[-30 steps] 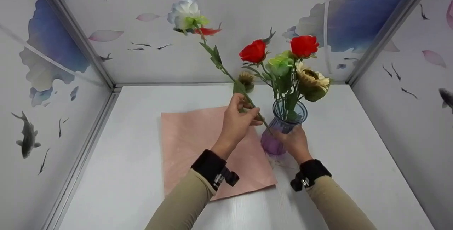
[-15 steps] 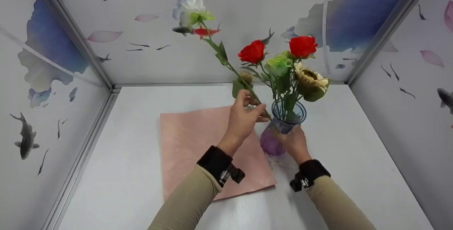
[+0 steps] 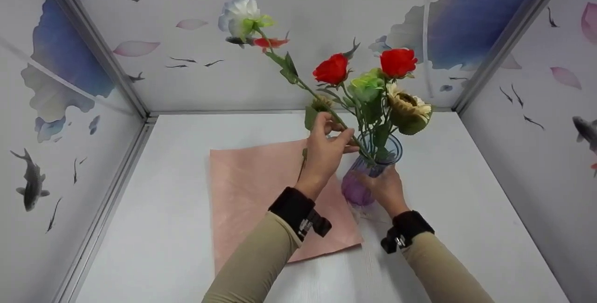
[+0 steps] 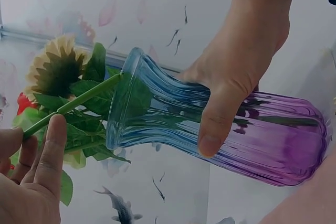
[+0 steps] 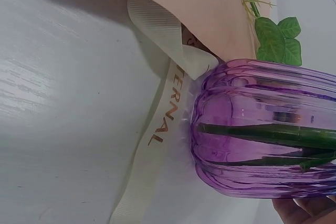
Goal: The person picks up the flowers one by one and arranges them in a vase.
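My left hand (image 3: 322, 156) pinches the green stem (image 4: 84, 98) of a pale blue-white flower (image 3: 240, 14), which leans up to the left. The stem's cut end is at the rim of a ribbed glass vase (image 4: 283, 140), blue above and purple below. Around the vase's body, my right hand (image 3: 387, 189) holds it, thumb across the near side in the left wrist view. Two red roses, one of them the right rose (image 3: 398, 63), a green flower (image 3: 367, 85) and a cream sunflower (image 3: 409, 108) stand in the vase, their stem ends visible through the purple glass.
Pink wrapping paper (image 3: 261, 200) lies flat left of the vase. By the vase base is a cream ribbon (image 5: 168, 114) with lettering. Another brownish flower (image 3: 322, 102) lies behind my left hand, partly hidden. Printed walls enclose the white table (image 3: 466, 200).
My left hand has moved right and slightly away, bringing the stem's lower end from beside the vase up to its mouth. The right hand keeps holding the vase in place.
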{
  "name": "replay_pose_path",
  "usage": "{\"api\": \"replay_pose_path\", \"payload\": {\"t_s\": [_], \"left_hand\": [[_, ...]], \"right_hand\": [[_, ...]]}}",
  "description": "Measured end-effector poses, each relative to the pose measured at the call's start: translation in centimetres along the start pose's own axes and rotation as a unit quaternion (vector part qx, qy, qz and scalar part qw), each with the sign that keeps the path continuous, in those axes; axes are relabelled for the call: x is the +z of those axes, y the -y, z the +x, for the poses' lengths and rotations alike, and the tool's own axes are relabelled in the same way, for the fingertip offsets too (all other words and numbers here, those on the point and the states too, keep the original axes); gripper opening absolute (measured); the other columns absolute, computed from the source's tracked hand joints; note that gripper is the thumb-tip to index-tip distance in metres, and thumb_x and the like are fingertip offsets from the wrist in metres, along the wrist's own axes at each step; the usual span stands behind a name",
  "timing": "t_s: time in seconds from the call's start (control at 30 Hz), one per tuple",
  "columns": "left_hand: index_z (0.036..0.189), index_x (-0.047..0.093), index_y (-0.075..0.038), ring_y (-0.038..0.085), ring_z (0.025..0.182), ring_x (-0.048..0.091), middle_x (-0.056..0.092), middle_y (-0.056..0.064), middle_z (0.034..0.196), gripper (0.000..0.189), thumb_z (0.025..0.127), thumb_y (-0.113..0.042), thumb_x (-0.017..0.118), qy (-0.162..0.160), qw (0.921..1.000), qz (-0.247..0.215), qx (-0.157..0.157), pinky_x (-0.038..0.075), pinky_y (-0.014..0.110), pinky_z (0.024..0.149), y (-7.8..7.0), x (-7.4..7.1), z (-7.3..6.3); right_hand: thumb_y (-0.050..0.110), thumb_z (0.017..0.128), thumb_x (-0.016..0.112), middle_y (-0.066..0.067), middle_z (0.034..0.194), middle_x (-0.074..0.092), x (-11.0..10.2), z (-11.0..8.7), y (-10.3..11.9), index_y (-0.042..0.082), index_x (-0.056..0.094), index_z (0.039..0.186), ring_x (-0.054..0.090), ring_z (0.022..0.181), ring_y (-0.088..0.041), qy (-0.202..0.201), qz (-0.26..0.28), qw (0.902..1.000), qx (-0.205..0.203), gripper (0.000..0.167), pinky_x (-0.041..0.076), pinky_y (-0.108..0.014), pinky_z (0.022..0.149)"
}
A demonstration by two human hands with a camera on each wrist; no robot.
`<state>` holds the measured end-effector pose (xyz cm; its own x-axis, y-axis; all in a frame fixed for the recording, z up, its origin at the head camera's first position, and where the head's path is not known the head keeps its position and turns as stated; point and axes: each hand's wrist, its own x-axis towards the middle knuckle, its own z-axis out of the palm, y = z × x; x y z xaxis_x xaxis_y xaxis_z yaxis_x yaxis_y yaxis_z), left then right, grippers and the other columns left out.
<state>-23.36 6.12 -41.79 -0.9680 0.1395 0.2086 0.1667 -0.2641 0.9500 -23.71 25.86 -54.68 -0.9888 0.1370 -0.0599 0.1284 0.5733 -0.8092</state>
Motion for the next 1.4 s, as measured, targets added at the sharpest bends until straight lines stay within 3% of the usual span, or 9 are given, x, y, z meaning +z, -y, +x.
{"api": "replay_pose_path", "payload": {"t_s": [0.37,0.57,0.73,0.87,1.0,1.17,1.3,1.4], "left_hand": [[0.115,0.043,-0.010,0.031,0.080,0.072,0.052,0.011,0.102,0.029,0.100,-0.008,0.067,-0.028,0.9994,0.008,0.020,0.062,0.037,0.076,0.5,0.5,1.0],[0.120,0.042,-0.009,0.025,0.085,0.072,0.060,0.010,0.103,0.030,0.101,-0.008,0.066,-0.021,0.9963,0.078,0.028,0.060,0.031,0.080,1.4,0.7,1.4],[0.131,0.043,-0.007,0.018,0.088,0.066,0.066,0.008,0.101,0.037,0.101,-0.010,0.065,-0.015,0.9863,0.160,0.037,0.052,0.027,0.080,2.0,0.7,1.5],[0.124,0.050,-0.007,0.015,0.091,0.062,0.065,0.005,0.100,0.028,0.101,-0.012,0.065,-0.004,0.9796,0.199,0.027,0.047,0.027,0.078,2.2,0.8,1.6],[0.109,0.056,-0.011,0.014,0.091,0.062,0.064,0.003,0.099,0.013,0.101,-0.015,0.066,0.011,0.9724,0.233,-0.008,0.047,0.026,0.076,2.3,1.0,1.7],[0.107,0.060,-0.012,0.015,0.095,0.060,0.062,0.003,0.106,0.007,0.103,-0.018,0.063,0.030,0.9605,0.273,-0.045,0.048,0.028,0.081,2.4,1.3,1.7],[0.102,0.063,-0.010,0.019,0.097,0.056,0.057,0.008,0.113,0.016,0.106,-0.025,0.057,0.033,0.9519,0.302,-0.043,0.045,0.033,0.085,2.5,1.5,1.8],[0.088,0.060,-0.011,0.022,0.098,0.056,0.057,0.013,0.118,0.035,0.109,-0.035,0.048,0.023,0.9481,0.313,-0.053,0.041,0.034,0.085,2.5,1.6,2.0]], "right_hand": [[0.056,0.081,0.082,-0.032,0.152,0.043,-0.1,0.1,0.1,-0.008,0.025,0.155,0.043,0.142,-0.044,0.010,-0.017,0.9997,0.016,0.113,0.034,-0.054,0.117],[0.057,0.081,0.081,-0.032,0.151,0.044,-0.2,0.1,0.2,-0.009,0.028,0.153,0.044,0.141,-0.044,0.014,-0.016,0.9994,0.027,0.112,0.035,-0.054,0.117],[0.058,0.080,0.082,-0.030,0.152,0.044,-0.2,0.0,0.1,-0.006,0.028,0.154,0.043,0.142,-0.043,0.010,-0.010,0.9998,0.017,0.112,0.034,-0.054,0.117],[0.058,0.080,0.082,-0.030,0.151,0.046,0.0,0.0,0.1,-0.005,0.029,0.154,0.045,0.141,-0.043,0.006,-0.008,0.9999,0.009,0.110,0.035,-0.054,0.116],[0.057,0.081,0.082,-0.031,0.150,0.046,0.0,0.0,0.0,-0.006,0.029,0.154,0.044,0.141,-0.044,0.000,-0.013,0.9999,0.001,0.110,0.035,-0.054,0.116],[0.050,0.083,0.082,-0.031,0.145,0.051,0.1,-0.1,-0.2,-0.009,0.033,0.151,0.050,0.135,-0.044,-0.013,-0.018,0.9995,-0.023,0.101,0.040,-0.054,0.112],[0.047,0.085,0.081,-0.032,0.142,0.054,0.2,-0.1,-0.1,-0.010,0.036,0.149,0.053,0.133,-0.044,-0.020,-0.024,0.9989,-0.035,0.097,0.043,-0.054,0.110],[0.046,0.085,0.082,-0.032,0.142,0.054,0.2,-0.1,-0.1,-0.010,0.036,0.149,0.053,0.132,-0.044,-0.020,-0.023,0.9989,-0.035,0.097,0.043,-0.054,0.110]]}}
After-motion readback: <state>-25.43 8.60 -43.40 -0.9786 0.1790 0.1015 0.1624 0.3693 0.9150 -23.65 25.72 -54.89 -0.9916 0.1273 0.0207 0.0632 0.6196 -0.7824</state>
